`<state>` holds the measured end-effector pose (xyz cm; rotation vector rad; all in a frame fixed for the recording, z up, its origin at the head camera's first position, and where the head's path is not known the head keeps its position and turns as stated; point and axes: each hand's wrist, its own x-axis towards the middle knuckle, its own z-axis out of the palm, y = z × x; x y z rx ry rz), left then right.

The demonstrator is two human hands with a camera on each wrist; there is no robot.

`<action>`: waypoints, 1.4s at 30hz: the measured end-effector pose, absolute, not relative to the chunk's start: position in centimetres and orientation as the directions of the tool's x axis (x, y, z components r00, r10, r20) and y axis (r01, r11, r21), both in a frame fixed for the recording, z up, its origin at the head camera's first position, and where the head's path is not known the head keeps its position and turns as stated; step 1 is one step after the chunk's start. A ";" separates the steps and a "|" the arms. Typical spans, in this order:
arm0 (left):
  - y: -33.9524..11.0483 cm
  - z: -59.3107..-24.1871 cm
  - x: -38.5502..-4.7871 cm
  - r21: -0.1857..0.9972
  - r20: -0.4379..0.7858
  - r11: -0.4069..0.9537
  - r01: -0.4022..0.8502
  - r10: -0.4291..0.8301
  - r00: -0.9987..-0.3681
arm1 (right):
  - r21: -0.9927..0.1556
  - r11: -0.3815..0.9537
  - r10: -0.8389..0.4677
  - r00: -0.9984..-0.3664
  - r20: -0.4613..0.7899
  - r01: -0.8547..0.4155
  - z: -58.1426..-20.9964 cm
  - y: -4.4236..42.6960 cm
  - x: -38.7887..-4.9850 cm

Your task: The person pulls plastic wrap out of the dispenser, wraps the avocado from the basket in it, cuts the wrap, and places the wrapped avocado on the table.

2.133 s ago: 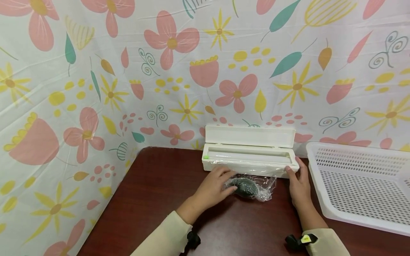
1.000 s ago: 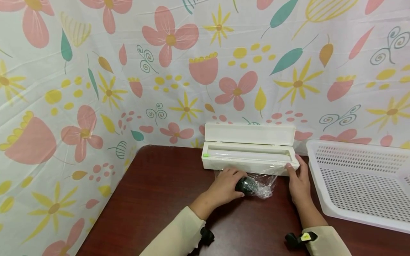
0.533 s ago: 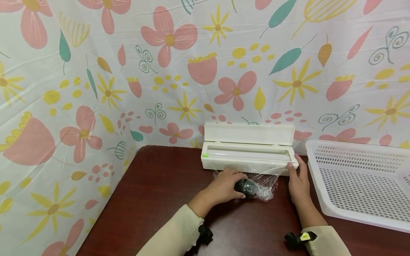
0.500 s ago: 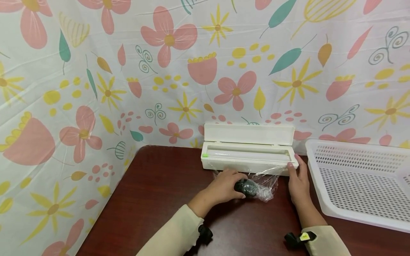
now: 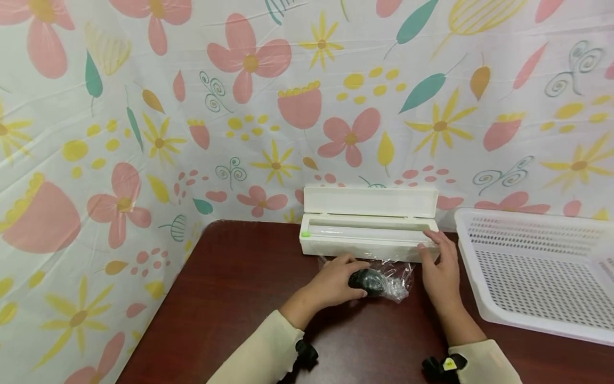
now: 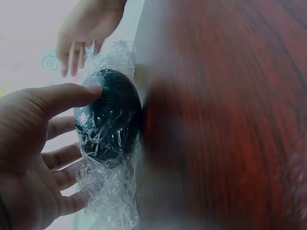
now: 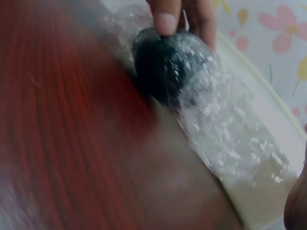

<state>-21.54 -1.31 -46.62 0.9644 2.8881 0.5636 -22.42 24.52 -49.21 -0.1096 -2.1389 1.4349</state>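
Note:
A dark green oval fruit, avocado-like [image 5: 366, 279], lies on the table in crumpled cling film [image 5: 396, 289]. My left hand [image 5: 330, 284] holds its left end; in the left wrist view the thumb presses on the wrapped avocado [image 6: 113, 112] while the fingers lie behind it. Just behind stands a white cling film dispenser box [image 5: 355, 248], lid up, a roll inside, with film running from its front to the fruit. My right hand [image 5: 441, 274] is at the box's right end, fingers fairly straight over the front edge; whether they touch the film is unclear.
To the right stands a white perforated plastic basket [image 5: 472, 290]. The raised lid [image 5: 369, 201] leans close to the flowered cloth [image 5: 268, 128] behind the table. The dark red-brown table [image 5: 230, 277] has its left edge near the cloth.
My left hand moved right onto the wrapped avocado, then stayed there. My right hand has let go of the box's right corner and shifted left, fingers extending over its front edge.

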 end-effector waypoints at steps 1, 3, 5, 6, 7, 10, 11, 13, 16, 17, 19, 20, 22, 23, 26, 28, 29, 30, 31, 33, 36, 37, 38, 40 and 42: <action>-1.4 -46.7 -21.5 0.366 0.075 0.738 0.567 0.584 -0.808 | -0.857 0.445 0.348 -0.831 0.433 -0.260 -49.0 24.3 -22.3; -1.5 -46.7 -21.5 0.390 0.081 0.735 0.554 0.572 -0.816 | -0.812 0.492 0.318 -0.803 0.503 -0.313 -48.5 23.9 -22.1; -1.5 -46.8 -21.5 0.411 0.086 0.733 0.542 0.561 -0.823 | -0.762 0.534 0.282 -0.772 0.570 -0.367 -48.0 23.5 -21.9; -1.5 -46.8 -21.5 0.421 0.085 0.732 0.536 0.556 -0.827 | -0.739 0.550 0.263 -0.760 0.595 -0.389 -47.6 23.3 -21.7; -1.5 -46.9 -21.5 0.428 0.087 0.731 0.532 0.553 -0.829 | -0.721 0.561 0.241 -0.753 0.612 -0.407 -47.3 23.1 -21.6; -1.5 -46.9 -21.5 0.438 0.096 0.726 0.531 0.549 -0.830 | -0.684 0.586 0.151 -0.771 0.619 -0.435 -46.5 22.5 -21.0; -1.6 -46.9 -21.5 0.437 0.100 0.724 0.533 0.550 -0.829 | -0.672 0.595 0.113 -0.782 0.613 -0.440 -46.2 22.3 -20.9; -1.6 -46.8 -21.5 0.442 0.112 0.716 0.540 0.553 -0.826 | -0.652 0.610 0.030 -0.810 0.586 -0.450 -45.8 21.9 -20.5; -1.6 -46.9 -21.5 0.457 0.124 0.698 0.551 0.564 -0.817 | -0.678 0.583 -0.081 -0.862 0.500 -0.448 -45.2 21.5 -19.9; -1.6 -46.9 -21.5 0.463 0.126 0.692 0.554 0.567 -0.814 | -0.692 0.572 -0.110 -0.877 0.468 -0.441 -45.0 21.4 -19.7; -1.7 -46.8 -21.5 0.478 0.129 0.678 0.559 0.575 -0.808 | -0.725 0.537 -0.167 -0.897 0.410 -0.432 -44.7 21.2 -19.4; -1.7 -46.8 -21.5 0.484 0.133 0.672 0.561 0.578 -0.805 | -0.742 0.517 -0.196 -0.902 0.384 -0.428 -44.5 21.1 -19.2; -1.7 -46.7 -21.4 0.497 0.134 0.660 0.563 0.583 -0.801 | -0.741 0.521 -0.238 -0.906 0.350 -0.423 -44.3 20.9 -19.0; -1.7 -46.6 -21.4 0.501 0.133 0.657 0.563 0.584 -0.801 | -0.738 0.523 -0.257 -0.904 0.342 -0.427 -44.2 20.9 -18.9; -1.8 -46.5 -21.4 0.514 0.124 0.650 0.559 0.588 -0.799 | -0.727 0.519 -0.303 -0.892 0.336 -0.450 -44.2 20.7 -18.8; -1.8 -46.5 -21.4 0.518 0.116 0.649 0.557 0.591 -0.798 | -0.713 0.517 -0.332 -0.879 0.343 -0.474 -44.3 20.7 -18.8; -1.9 -46.6 -21.4 0.518 0.114 0.649 0.557 0.593 -0.797 | -0.707 0.513 -0.352 -0.871 0.343 -0.486 -44.4 20.7 -18.8; -1.9 -46.6 -21.5 0.521 0.113 0.646 0.558 0.595 -0.796 | -0.700 0.513 -0.372 -0.863 0.341 -0.497 -44.4 20.7 -18.8; -1.9 -46.6 -21.5 0.522 0.114 0.644 0.559 0.596 -0.795 | -0.690 0.517 -0.393 -0.857 0.334 -0.506 -44.5 20.7 -18.8; -2.0 -46.6 -21.5 0.530 0.113 0.641 0.555 0.596 -0.795 | -0.669 0.535 -0.428 -0.848 0.313 -0.516 -44.5 20.6 -18.8; -2.1 -46.6 -21.4 0.542 0.105 0.641 0.544 0.590 -0.800 | -0.639 0.565 -0.462 -0.842 0.280 -0.522 -44.6 20.6 -18.8; -2.2 -46.6 -21.4 0.547 0.100 0.641 0.539 0.589 -0.802 | -0.638 0.570 -0.466 -0.843 0.267 -0.517 -44.7 20.6 -18.8; -2.2 -46.6 -21.4 0.551 0.093 0.641 0.534 0.589 -0.803 | -0.636 0.577 -0.468 -0.846 0.257 -0.513 -44.7 20.6 -18.8; -2.3 -46.6 -21.4 0.553 0.080 0.643 0.530 0.592 -0.802 | -0.639 0.581 -0.472 -0.848 0.241 -0.504 -44.8 20.7 -18.8; -2.4 -46.6 -21.5 0.558 0.069 0.642 0.526 0.596 -0.800 | -0.639 0.579 -0.485 -0.844 0.230 -0.507 -45.0 20.7 -18.8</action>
